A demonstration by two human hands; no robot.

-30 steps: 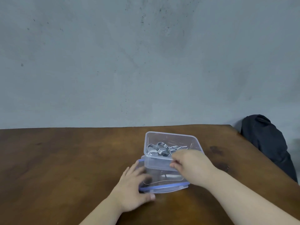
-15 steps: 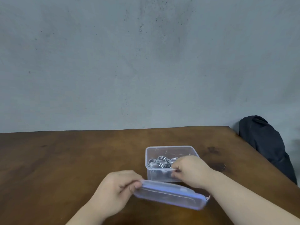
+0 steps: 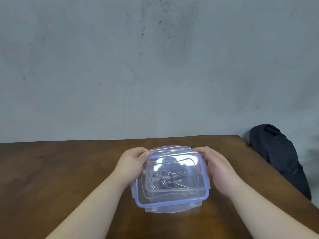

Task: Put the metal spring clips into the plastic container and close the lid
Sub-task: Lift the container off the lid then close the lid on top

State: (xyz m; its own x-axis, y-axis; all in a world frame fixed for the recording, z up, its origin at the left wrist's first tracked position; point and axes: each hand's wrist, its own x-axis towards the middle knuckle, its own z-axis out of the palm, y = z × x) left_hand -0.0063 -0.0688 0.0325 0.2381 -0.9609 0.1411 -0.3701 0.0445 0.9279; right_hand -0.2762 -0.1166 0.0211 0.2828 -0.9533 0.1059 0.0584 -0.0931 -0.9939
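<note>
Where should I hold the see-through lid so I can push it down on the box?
Hold the lid by its two short edges, one hand from each side, as the left hand and right hand do now. The top is flat and slippery, but the blue-lined rim gives fingers an edge to catch. That probably also leaves the flaps free and the spring clips in view.

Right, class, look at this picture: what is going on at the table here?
A person is closing a clear plastic container on a wooden table. The left hand and right hand hold the blue-rimmed lid by its two sides, over the container. The metal spring clips already lie inside. The side flaps seem not yet snapped down. A dark bag sits beyond the table's right edge.
</note>
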